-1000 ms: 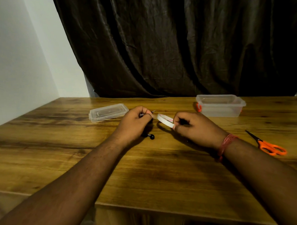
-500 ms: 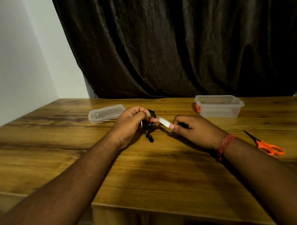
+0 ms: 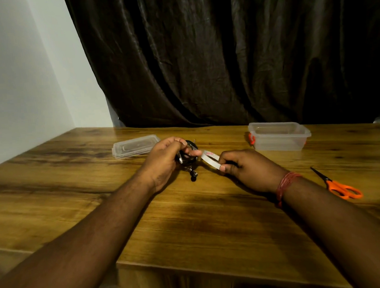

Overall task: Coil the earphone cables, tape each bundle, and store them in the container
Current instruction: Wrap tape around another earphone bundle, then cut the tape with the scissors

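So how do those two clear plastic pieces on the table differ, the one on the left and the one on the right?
The lid is flat and shallow, while the container is a deep open box. The container shows orange clips at its ends; none show on the lid. The lid lies left of the hands, the container to their right. Both are clear plastic, rectangular, and rest untouched on the wooden table.

The tabletop (image 3: 188,220) is showing a smooth wood-grain finish with a soft sheen. Far right, the container (image 3: 279,137) is looking like clear, glossy plastic with orange clips; far left, its lid (image 3: 134,145) is showing the same clear plastic. The scissors (image 3: 339,186) are pairing dark metal blades with glossy orange plastic handles. The tape roll (image 3: 210,158) is appearing white and smooth. Behind, the curtain (image 3: 224,55) is hanging as dark, creased cloth with a faint shine.
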Motion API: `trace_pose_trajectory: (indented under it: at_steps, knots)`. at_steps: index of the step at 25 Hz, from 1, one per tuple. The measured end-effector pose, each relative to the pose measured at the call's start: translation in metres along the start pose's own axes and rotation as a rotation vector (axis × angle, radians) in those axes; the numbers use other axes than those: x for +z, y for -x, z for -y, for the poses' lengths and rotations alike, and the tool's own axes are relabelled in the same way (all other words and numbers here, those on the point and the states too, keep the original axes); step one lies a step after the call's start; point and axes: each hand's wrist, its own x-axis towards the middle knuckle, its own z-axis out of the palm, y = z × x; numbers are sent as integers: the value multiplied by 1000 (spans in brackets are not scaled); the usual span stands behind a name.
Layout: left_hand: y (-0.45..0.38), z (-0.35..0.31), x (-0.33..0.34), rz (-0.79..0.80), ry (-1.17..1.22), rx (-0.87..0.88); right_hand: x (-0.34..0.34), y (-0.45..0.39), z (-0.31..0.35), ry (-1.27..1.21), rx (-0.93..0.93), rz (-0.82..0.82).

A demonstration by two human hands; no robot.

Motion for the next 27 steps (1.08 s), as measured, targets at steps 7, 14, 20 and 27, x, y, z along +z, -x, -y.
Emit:
trace_pose_trajectory:
  at_steps: [7,14,20,27]
  knots:
    - [-4,2,-1,-47,-18,-3,-3,-4,-1,22,-25,-31]
    - [-2,9,-4,-24,34,-72,1,4,-2,6,33,-26]
    - [5,10,-9,-2,1,-91,3,5,2,6,20,-45]
    - [11,4,-4,-4,1,-116,-72,65,-23,304,363,-245]
